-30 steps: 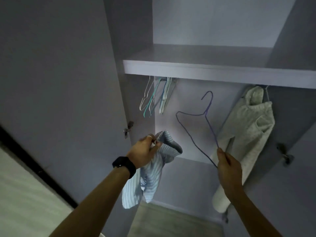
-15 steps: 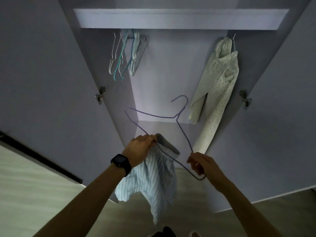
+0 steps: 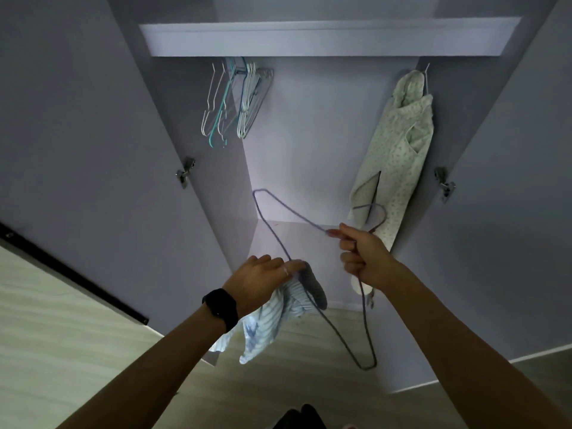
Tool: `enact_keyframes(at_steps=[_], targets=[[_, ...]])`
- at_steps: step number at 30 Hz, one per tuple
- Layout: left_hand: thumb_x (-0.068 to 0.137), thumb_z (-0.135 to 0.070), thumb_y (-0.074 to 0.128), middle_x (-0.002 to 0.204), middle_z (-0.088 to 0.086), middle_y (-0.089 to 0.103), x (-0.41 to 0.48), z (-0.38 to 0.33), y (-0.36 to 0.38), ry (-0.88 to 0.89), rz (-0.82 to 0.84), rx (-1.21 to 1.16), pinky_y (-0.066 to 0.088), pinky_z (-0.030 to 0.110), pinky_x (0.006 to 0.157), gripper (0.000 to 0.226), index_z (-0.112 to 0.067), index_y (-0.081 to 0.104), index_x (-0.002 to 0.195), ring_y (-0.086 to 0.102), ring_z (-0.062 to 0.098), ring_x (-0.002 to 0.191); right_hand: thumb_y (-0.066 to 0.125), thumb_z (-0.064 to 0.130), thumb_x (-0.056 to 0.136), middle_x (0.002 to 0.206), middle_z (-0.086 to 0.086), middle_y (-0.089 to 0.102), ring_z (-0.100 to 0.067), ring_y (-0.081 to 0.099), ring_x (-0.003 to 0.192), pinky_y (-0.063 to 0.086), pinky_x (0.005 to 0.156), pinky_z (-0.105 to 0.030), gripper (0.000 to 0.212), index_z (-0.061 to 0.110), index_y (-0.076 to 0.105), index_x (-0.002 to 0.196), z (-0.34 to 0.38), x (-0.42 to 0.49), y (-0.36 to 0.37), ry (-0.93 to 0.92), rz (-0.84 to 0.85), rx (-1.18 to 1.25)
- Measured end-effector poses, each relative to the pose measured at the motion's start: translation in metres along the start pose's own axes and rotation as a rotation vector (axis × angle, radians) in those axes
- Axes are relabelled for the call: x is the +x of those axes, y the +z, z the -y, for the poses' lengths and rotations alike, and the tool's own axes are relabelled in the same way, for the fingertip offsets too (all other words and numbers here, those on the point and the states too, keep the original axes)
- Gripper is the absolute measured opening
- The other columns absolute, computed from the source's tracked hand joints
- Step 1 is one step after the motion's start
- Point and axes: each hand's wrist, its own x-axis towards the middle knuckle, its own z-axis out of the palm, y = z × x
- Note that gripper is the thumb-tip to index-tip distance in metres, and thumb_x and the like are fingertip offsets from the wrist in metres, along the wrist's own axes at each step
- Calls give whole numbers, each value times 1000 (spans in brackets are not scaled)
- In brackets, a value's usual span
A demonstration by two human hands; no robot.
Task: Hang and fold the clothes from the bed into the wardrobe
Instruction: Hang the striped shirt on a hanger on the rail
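Hiding its neck, right hand (image 3: 363,255) grips hanger (image 3: 295,211); left hand (image 3: 260,280) clutches striped garment (image 3: 272,323).

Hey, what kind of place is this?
Probably a bedroom, facing an open wardrobe: empty hangers under its shelf, a pale garment hanging at right, the left hand gripping a striped garment, the right hand a purple hanger.

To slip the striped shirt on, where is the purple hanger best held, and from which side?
At the neck below the hook, from the right, where the right hand grips it. The purple hanger lies tilted, hook pointing right, so its shoulders are left clear for the striped shirt the left hand holds.
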Motion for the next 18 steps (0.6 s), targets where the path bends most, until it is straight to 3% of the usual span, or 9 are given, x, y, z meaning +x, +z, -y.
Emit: enact_keyframes(at_steps=[2,4,5,7,8,11,18], targets=[[102,-18,52,107,1,70,4,3,-3,-188,5,-148,48,36,85,54,-28,33,152,62,25,92,61,31,98,55,7,36,-3,25,34,19,31,-16,18,15,69,93,8,2,-8,-183,-204,-82],[105,-30,45,107,3,69,5,7,-6,-284,18,-229,46,33,84,39,-25,37,143,62,25,94,71,31,91,62,9,48,-2,39,38,31,35,-17,6,27,67,88,8,1,-17,-365,-327,-211],[106,-34,43,107,3,69,5,8,-9,-281,30,-211,44,31,82,31,-23,43,135,61,24,93,74,34,89,70,13,57,0,51,47,41,45,-15,7,35,68,91,4,0,-18,-438,-327,-338],[106,-37,42,105,2,68,8,4,-14,-259,51,-191,40,27,77,24,-22,50,123,57,20,89,77,45,84,98,21,67,3,63,84,50,74,-17,25,46,66,106,-12,-2,-15,-475,-179,-672],[105,-37,42,104,2,68,11,2,-15,-247,53,-200,38,26,75,23,-23,52,121,55,17,86,78,51,80,105,20,67,1,62,93,49,80,-19,36,47,64,113,-22,-1,-11,-442,-75,-824],[105,-36,44,97,3,65,17,-5,-18,-179,59,-151,36,25,73,24,-21,55,120,54,18,85,75,53,83,109,18,66,3,61,94,44,75,-13,47,42,62,126,-39,6,2,-399,65,-1089],[105,-40,42,107,-1,63,5,5,-32,-207,80,-126,51,36,80,26,-24,57,120,53,17,97,60,33,97,89,3,71,-16,69,84,52,74,-23,16,37,70,108,-25,20,11,-431,46,-1264]])
